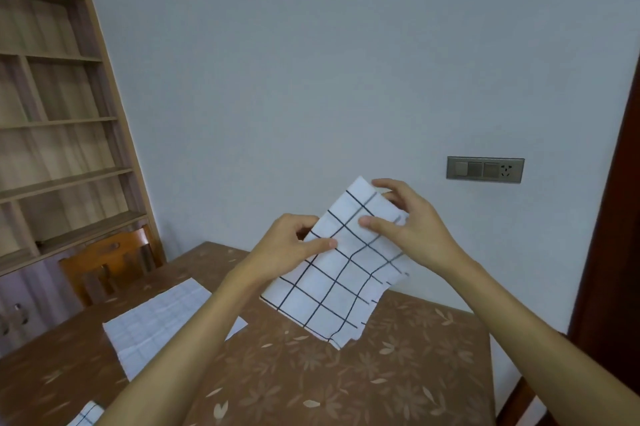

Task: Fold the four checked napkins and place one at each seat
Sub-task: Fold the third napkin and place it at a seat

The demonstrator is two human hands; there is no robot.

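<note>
Bottom left, corner of a white black-checked cloth (pixel 86 416) peeks in at the table edge, then a pale checked napkin (pixel 162 321) lying flat on the brown floral tablecloth (pixel 398 373), prob not folded yet. Left hand (pixel 291 249) and right hand (pixel 401 221) both pinch a white black-grid napkin (pixel 339 280) mid-air, partly folded. No seat visibly set, so early days imo

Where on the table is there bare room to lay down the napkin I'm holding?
The near right of the table, below the held napkin, is bare up to the right edge. Bare too is the far strip between the chair and the flat napkin. The left side is crowded: that flat napkin, plus another at the near edge.
</note>
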